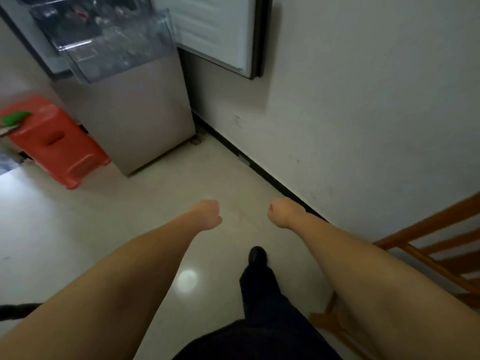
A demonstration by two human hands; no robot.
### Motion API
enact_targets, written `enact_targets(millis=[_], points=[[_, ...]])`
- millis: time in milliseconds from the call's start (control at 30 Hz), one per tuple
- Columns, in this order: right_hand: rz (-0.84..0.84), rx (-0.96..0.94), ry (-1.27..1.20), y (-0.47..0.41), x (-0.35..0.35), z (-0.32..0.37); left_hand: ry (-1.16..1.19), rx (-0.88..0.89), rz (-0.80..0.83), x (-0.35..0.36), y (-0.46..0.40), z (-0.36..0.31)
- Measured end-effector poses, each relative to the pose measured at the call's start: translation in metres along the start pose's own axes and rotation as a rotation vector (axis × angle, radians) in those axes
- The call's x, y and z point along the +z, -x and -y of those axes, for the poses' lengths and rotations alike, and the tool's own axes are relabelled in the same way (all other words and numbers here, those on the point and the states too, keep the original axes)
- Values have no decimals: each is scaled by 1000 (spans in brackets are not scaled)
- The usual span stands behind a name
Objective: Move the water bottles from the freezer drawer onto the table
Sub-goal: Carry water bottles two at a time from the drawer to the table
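orange plastic stool [55,141] standing on the floor just left of the fridge body, a green item [15,118] lying on its top | wooden chair [426,255] sitting at lower right against the white wall [363,100] | glossy tiled floor [117,229] reflecting a ceiling light | black baseboard [259,172] running along the wall
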State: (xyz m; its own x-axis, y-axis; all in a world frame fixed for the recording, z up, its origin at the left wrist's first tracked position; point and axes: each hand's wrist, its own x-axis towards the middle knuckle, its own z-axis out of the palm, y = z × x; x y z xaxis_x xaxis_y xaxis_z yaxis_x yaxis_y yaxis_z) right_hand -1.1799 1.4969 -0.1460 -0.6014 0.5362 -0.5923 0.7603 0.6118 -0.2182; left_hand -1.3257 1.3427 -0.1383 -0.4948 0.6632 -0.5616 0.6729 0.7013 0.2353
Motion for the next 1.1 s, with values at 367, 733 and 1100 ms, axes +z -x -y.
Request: enact_targets(millis=[367, 733, 1100], points=[[-25, -176, 81, -196, -145, 63, 169, -131, -133, -133, -157, 2], [25, -371, 225, -329, -202, 225, 337, -277, -228, -235, -245, 118], [-102, -417, 25, -425, -282, 410, 300, -191, -350, -394, -321, 259]])
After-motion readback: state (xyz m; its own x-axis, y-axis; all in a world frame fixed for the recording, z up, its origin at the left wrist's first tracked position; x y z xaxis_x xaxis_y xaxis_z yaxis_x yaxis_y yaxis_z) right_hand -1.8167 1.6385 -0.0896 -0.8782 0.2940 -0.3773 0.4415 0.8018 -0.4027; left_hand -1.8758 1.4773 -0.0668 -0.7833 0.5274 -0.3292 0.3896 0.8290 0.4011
